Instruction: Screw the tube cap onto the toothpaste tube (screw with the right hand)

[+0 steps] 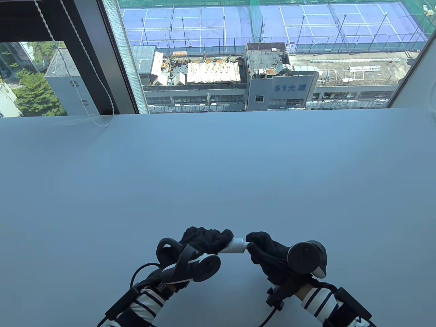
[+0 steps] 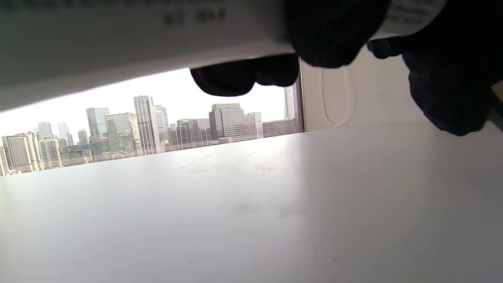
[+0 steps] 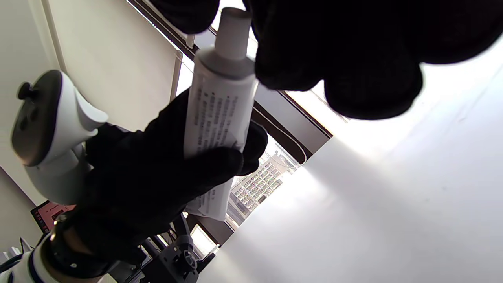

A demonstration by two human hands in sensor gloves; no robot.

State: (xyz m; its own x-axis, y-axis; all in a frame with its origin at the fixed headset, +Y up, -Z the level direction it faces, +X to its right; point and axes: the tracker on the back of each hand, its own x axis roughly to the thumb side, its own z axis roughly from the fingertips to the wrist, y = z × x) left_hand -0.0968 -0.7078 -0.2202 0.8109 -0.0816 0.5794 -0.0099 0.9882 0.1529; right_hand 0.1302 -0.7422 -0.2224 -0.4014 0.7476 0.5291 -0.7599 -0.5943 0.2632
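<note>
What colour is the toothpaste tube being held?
White with small dark print; the toothpaste tube, gripped by the left hand, shows best in the right wrist view.

A big white table (image 1: 218, 163) stands right against a wide window (image 1: 259, 54). Bright daylight comes in, and outside, far below, are blue tennis courts (image 1: 238, 24) and gray buildings (image 1: 272, 85). A thin white cord (image 1: 78, 78) hangs down by the dark window frame (image 1: 98, 58).

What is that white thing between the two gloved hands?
A toothpaste tube, seen in the table view: the left hand grips its body, and the right hand pinches the cap end.
</note>
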